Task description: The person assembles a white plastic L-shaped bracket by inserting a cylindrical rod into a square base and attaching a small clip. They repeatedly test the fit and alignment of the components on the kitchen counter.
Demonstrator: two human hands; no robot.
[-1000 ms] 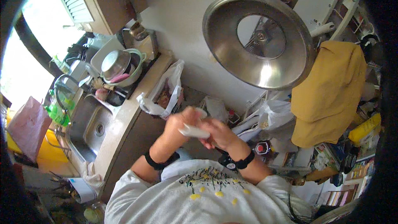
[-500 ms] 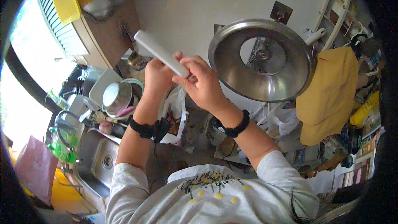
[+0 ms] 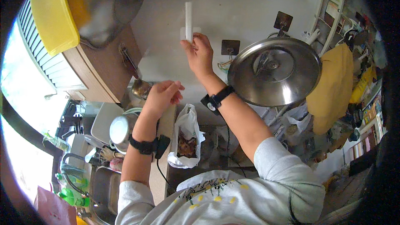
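My right hand is raised toward the pale wall, its fingers closed round the lower end of a slim white bar. The bar stands nearly upright in front of a small whitish rectangular pad; whether the two touch, I cannot tell. Lower and to the left, my left hand is held in the air with loosely bent fingers and nothing in it. A metal ladle hangs just beyond it, beside the wooden cabinet.
To the right, a large steel lid hangs beside a mustard cloth. Dark square hooks are on the wall. Below lie a white plastic bag, a metal pot and a sink. A yellow tray is upper left.
Both hands held the white bar together. My left hand has let go and dropped lower; my right hand has lifted the bar toward the wall and turned it from slanted to upright.
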